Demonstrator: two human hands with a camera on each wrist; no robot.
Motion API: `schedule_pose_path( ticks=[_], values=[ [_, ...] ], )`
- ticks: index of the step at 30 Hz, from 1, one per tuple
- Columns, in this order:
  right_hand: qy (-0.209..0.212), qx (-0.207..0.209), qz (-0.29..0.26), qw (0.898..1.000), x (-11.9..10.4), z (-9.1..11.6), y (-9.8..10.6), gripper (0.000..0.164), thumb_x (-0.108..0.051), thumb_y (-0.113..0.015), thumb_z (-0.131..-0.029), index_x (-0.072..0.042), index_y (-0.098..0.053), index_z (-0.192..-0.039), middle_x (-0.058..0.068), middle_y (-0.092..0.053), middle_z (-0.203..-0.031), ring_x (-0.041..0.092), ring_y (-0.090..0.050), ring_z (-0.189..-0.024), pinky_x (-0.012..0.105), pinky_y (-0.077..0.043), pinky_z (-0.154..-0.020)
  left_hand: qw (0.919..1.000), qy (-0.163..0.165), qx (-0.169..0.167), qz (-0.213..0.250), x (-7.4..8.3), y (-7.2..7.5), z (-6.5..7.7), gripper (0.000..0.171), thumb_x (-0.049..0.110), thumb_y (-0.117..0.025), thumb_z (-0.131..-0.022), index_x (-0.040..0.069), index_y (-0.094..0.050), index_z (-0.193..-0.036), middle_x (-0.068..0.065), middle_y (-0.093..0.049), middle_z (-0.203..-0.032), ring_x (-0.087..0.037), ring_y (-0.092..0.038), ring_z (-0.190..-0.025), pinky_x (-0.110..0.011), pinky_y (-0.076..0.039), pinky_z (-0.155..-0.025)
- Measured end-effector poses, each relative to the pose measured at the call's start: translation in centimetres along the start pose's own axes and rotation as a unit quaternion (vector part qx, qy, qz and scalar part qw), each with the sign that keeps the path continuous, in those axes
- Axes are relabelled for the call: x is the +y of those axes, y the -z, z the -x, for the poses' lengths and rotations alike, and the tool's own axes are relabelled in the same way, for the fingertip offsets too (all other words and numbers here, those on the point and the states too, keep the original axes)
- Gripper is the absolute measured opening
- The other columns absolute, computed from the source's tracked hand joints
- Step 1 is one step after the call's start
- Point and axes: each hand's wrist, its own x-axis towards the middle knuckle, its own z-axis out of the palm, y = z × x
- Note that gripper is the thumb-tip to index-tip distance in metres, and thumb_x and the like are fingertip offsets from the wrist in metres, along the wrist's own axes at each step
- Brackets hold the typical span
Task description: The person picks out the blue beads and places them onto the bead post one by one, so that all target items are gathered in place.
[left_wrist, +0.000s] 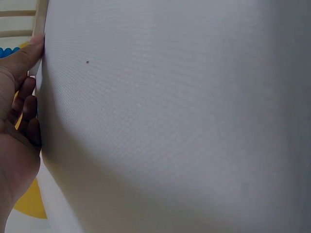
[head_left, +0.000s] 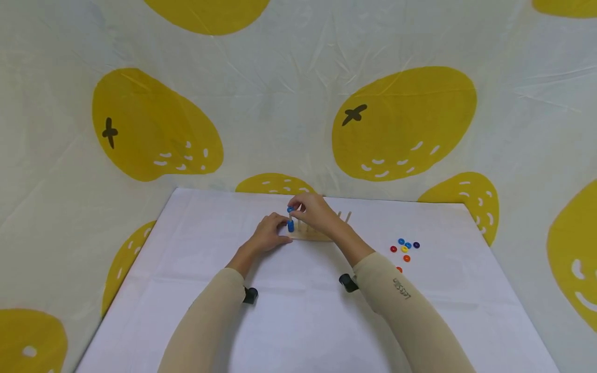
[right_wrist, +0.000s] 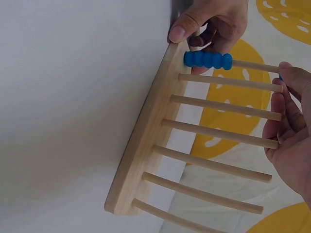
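A wooden peg rack [right_wrist: 146, 126], its flat base bearing a row of upright pegs, stands toward the back of the table. My left hand [head_left: 269, 233] grips the left end of its base, thumb on the front edge and fingers behind. On the leftmost peg sits a stack of blue beads [right_wrist: 208, 59], down against the base. My right hand [head_left: 314, 211] pinches another blue bead [head_left: 290, 209] between thumb and fingertips at the top of that same peg. In the right wrist view the fingers mostly hide this bead. The other pegs [right_wrist: 218, 133] are bare.
To the right on the white tabletop [head_left: 289, 321] lie several loose beads, among them a red bead [head_left: 394, 249], a yellow bead [head_left: 404, 249], a dark purple bead [head_left: 416, 245] and an orange bead [head_left: 407, 258]. The right sleeve partly covers another orange bead [head_left: 399, 269]. A patterned curtain [head_left: 280, 103] hangs behind.
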Motion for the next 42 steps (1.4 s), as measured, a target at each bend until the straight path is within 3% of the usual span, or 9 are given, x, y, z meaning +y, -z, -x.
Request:
schedule_pose_path(
  ticks=[14, 27, 42],
  values=[
    [-0.014, -0.004, -0.010, 1.000, 0.10, 0.07, -0.32, 0.020, -0.016, -0.076, -0.095, -0.007, -0.075, -0.113, 0.006, -0.073, -0.103, 0.020, -0.064, -0.092, 0.030, -0.058, -0.082, 0.9998, 0.016, -0.006, 0.004, -0.28, -0.25, -0.05, 0.059, 0.030, -0.086, -0.085, 0.010, -0.064, -0.136, -0.008, -0.061, -0.130, -0.027, -0.053, -0.122, -0.046, -0.043, -0.112],
    [-0.003, -0.003, -0.011, 1.000, 0.15, 0.10, -0.22, 0.025, -0.018, -0.073, -0.097, -0.003, -0.074, -0.117, 0.008, -0.073, -0.107, 0.023, -0.064, -0.096, 0.034, -0.057, -0.086, 1.0000, 0.006, 0.002, 0.003, -0.30, -0.13, -0.09, 0.061, 0.029, -0.088, -0.083, 0.008, -0.065, -0.135, -0.009, -0.061, -0.128, -0.028, -0.054, -0.119, -0.045, -0.044, -0.109],
    [0.009, 0.004, -0.004, 1.000, 0.03, 0.59, 0.18, 0.025, -0.019, -0.072, -0.098, -0.004, -0.072, -0.119, 0.008, -0.071, -0.113, 0.027, -0.065, -0.106, 0.039, -0.055, -0.095, 0.9998, 0.020, -0.006, 0.006, -0.10, -0.13, -0.17, 0.060, 0.030, -0.086, -0.085, 0.009, -0.064, -0.136, -0.007, -0.060, -0.129, -0.026, -0.053, -0.119, -0.044, -0.044, -0.110]
  ],
)
